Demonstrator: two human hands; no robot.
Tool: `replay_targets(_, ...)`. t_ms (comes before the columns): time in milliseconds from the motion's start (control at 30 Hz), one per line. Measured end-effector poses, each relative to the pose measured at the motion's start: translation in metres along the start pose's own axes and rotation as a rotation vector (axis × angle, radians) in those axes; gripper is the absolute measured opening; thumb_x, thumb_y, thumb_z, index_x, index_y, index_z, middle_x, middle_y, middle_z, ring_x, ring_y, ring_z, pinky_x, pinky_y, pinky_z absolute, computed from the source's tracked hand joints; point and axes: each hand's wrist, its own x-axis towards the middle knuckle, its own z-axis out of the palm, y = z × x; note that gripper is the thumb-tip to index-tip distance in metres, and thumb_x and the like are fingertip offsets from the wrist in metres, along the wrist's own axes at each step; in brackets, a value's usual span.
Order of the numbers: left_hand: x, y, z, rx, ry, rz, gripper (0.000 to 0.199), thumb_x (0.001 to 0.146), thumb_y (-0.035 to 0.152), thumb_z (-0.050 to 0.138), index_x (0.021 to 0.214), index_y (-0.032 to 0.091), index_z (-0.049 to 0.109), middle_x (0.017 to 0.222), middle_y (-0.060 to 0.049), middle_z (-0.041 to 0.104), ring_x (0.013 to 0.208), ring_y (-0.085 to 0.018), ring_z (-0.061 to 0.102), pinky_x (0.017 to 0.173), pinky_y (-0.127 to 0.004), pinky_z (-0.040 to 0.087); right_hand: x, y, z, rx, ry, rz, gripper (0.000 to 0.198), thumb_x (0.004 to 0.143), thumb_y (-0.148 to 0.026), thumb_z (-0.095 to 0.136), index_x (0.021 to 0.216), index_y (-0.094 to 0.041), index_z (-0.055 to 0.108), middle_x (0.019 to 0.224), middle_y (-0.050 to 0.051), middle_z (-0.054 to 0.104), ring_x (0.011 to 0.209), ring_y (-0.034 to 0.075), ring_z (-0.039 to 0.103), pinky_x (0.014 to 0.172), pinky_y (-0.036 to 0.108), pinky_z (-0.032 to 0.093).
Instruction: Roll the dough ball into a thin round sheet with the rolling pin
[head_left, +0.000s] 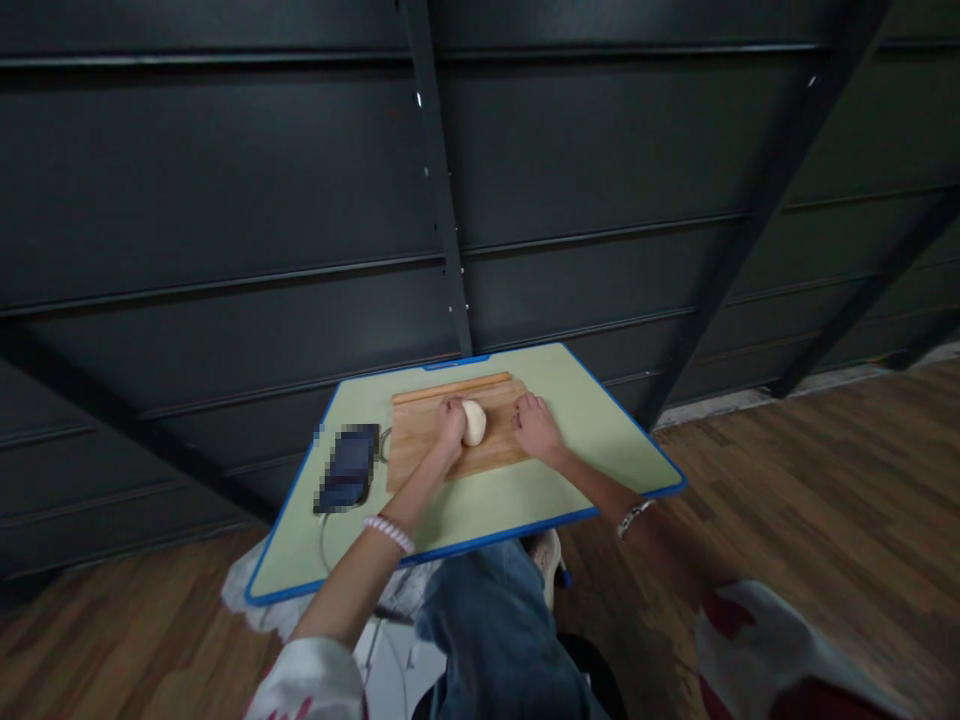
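A pale lump of dough [475, 422] lies on a wooden board [420, 440] in the middle of a small green table with a blue rim [525, 500]. My left hand [451, 425] is curled around the dough's left side and presses on it. Just right of the dough, my right hand [535, 427] rests on the board with its fingers bent, holding nothing. A wooden rolling pin [451, 388] lies along the board's far edge.
A dark phone [348, 467] with a cable lies on the table left of the board. A dark metal wall with slanted beams [442, 200] stands right behind the table. Wooden floor [825, 480] spreads to the right; my knees sit under the near edge.
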Motion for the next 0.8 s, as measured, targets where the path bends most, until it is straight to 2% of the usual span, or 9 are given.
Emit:
replay_targets(67, -0.003, 0.0, -0.012, 0.024, 0.013, -0.006, 0.019, 0.081, 0.014, 0.04, 0.08, 0.017, 0.059, 0.082, -0.006, 0.064, 0.078, -0.016, 0.06, 0.074, -0.028, 0.046, 0.001, 0.0, 0.0, -0.003, 0.008, 0.009, 0.029, 0.083, -0.013, 0.038, 0.105, -0.01, 0.055, 0.108, 0.015, 0.058, 0.098, 0.024, 0.046, 0.091, 0.035, 0.033)
replay_targets(133, -0.006, 0.003, -0.022, 0.108, -0.029, 0.052, 0.016, 0.079, 0.013, 0.043, 0.077, 0.017, 0.058, 0.082, -0.006, 0.064, 0.078, -0.017, 0.06, 0.076, -0.029, 0.046, 0.001, -0.001, 0.001, -0.005, 0.008, 0.013, 0.028, 0.083, -0.014, 0.038, 0.105, -0.011, 0.055, 0.108, 0.014, 0.058, 0.098, 0.024, 0.046, 0.091, 0.035, 0.033)
replay_targets(233, -0.017, 0.009, -0.031, 0.355, -0.196, 0.322, 0.019, 0.084, 0.019, 0.043, 0.08, 0.016, 0.061, 0.086, -0.008, 0.065, 0.084, -0.019, 0.059, 0.082, -0.033, 0.045, 0.0, -0.001, 0.001, 0.005, 0.012, 0.018, 0.028, 0.084, -0.014, 0.038, 0.106, -0.011, 0.055, 0.109, 0.014, 0.057, 0.099, 0.024, 0.046, 0.091, 0.035, 0.033)
replay_targets(333, -0.035, 0.01, -0.034, 0.503, -0.446, 0.647, 0.027, 0.091, 0.027, 0.039, 0.099, 0.017, 0.063, 0.105, -0.009, 0.064, 0.102, -0.019, 0.056, 0.094, -0.035, 0.041, -0.001, -0.001, 0.0, 0.018, 0.019, 0.024, 0.026, 0.085, -0.015, 0.037, 0.104, -0.011, 0.055, 0.109, 0.014, 0.056, 0.099, 0.024, 0.045, 0.09, 0.035, 0.034)
replay_targets(433, -0.047, 0.007, -0.03, 0.603, -0.529, 0.801, 0.032, 0.09, 0.034, 0.043, 0.113, 0.02, 0.06, 0.118, -0.009, 0.06, 0.114, -0.02, 0.049, 0.101, -0.038, 0.035, -0.001, 0.0, 0.0, 0.018, 0.0, 0.021, 0.024, 0.086, -0.016, 0.038, 0.103, -0.012, 0.055, 0.108, 0.014, 0.056, 0.1, 0.024, 0.045, 0.09, 0.035, 0.034)
replay_targets(533, -0.044, 0.006, -0.022, 0.7, -0.56, 0.815, 0.036, 0.089, 0.039, 0.046, 0.117, 0.019, 0.058, 0.118, -0.009, 0.06, 0.114, -0.021, 0.049, 0.101, -0.038, 0.035, -0.001, 0.0, -0.001, 0.031, -0.012, 0.029, 0.024, 0.087, -0.016, 0.037, 0.102, -0.012, 0.055, 0.108, 0.014, 0.055, 0.101, 0.024, 0.044, 0.09, 0.036, 0.033)
replay_targets(633, -0.032, 0.006, -0.011, 0.694, -0.571, 0.763, 0.035, 0.091, 0.035, 0.04, 0.115, 0.018, 0.059, 0.114, -0.008, 0.062, 0.107, -0.019, 0.054, 0.096, -0.034, 0.039, 0.0, 0.002, 0.001, 0.061, -0.014, 0.034, 0.024, 0.084, -0.014, 0.039, 0.102, -0.012, 0.055, 0.109, 0.014, 0.055, 0.102, 0.023, 0.045, 0.09, 0.035, 0.034)
replay_targets(800, -0.017, 0.001, 0.003, 0.58, -0.583, 0.694, 0.031, 0.09, 0.032, 0.039, 0.095, 0.018, 0.066, 0.097, -0.007, 0.067, 0.092, -0.018, 0.059, 0.088, -0.03, 0.043, 0.003, 0.01, 0.008, 0.153, -0.007, 0.04, 0.028, 0.079, -0.007, 0.039, 0.102, -0.011, 0.055, 0.106, 0.012, 0.056, 0.101, 0.022, 0.045, 0.09, 0.033, 0.034)
